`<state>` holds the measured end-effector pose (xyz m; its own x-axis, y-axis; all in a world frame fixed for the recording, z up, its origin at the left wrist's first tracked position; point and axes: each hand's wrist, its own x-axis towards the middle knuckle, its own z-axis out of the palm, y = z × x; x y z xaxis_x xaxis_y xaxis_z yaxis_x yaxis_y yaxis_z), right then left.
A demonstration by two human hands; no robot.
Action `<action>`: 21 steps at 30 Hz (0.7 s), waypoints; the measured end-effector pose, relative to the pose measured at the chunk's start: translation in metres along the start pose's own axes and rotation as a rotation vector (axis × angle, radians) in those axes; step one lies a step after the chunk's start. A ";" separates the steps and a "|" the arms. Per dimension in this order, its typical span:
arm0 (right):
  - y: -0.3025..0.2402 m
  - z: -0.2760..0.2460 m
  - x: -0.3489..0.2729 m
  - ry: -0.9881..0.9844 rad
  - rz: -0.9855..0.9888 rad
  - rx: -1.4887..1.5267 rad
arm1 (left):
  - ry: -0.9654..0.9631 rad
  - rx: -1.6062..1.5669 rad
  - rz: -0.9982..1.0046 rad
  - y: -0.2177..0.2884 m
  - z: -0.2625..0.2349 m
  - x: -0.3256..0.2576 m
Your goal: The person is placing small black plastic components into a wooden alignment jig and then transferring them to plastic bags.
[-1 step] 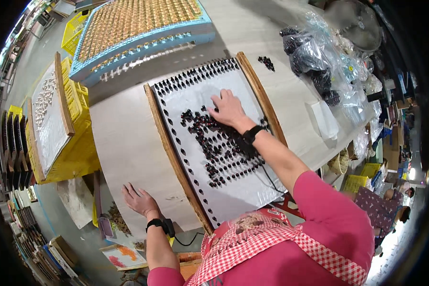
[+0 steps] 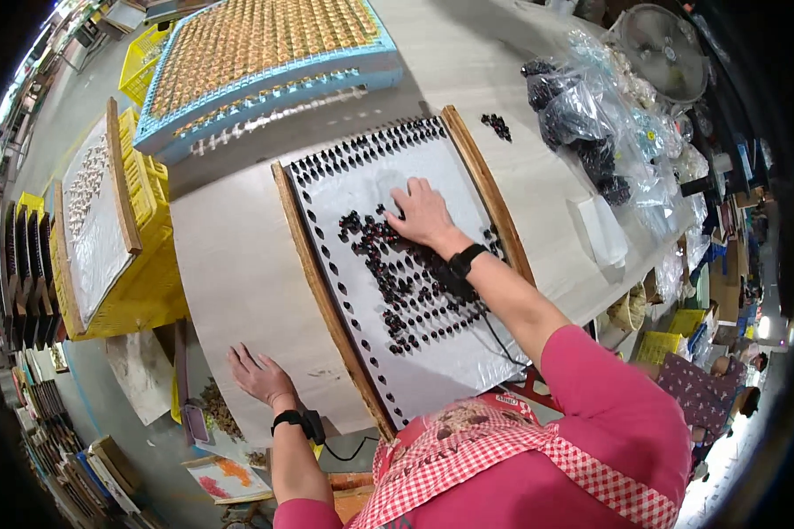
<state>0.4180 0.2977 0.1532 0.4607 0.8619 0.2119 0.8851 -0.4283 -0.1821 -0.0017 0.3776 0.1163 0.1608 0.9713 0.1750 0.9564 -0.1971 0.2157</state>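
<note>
A board covered with a pale sheet lies before me, with a wooden strip along each side. Small dark pieces with reddish spots stand in rows along its far and left edges. A looser cluster of the same dark pieces fills its middle. Over the upper edge of that cluster rests my right hand, thumb apart from the fingers; what lies under the palm is hidden. My left hand is spread on the tabletop left of the board, holding nothing.
Beyond the board is a blue rack topped with rows of orange-brown pieces. Clear plastic bags, some with dark contents, lie at the far right beside a fan. Yellow crates carry another board on the left. A few dark pieces sit right of the board.
The whole view has shifted slightly, so the board and rack appear a little lower. Both hands keep nearly the same places.
</note>
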 end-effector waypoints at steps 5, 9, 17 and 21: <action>-0.002 0.003 -0.041 -0.052 -0.073 0.201 | -0.011 0.019 0.000 -0.001 -0.010 -0.006; 0.001 -0.019 -0.073 -0.115 -0.127 0.283 | -0.036 0.011 -0.011 -0.003 -0.007 -0.006; -0.021 -0.057 -0.033 -0.016 -0.267 0.211 | -0.074 0.005 -0.035 -0.001 -0.012 -0.005; -0.053 -0.014 0.010 0.032 -0.322 0.199 | -0.060 0.012 -0.031 -0.001 -0.007 -0.003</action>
<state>0.3769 0.3250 0.1782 0.1655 0.9335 0.3181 0.9561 -0.0727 -0.2839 -0.0046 0.3741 0.1219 0.1451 0.9832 0.1104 0.9639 -0.1656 0.2085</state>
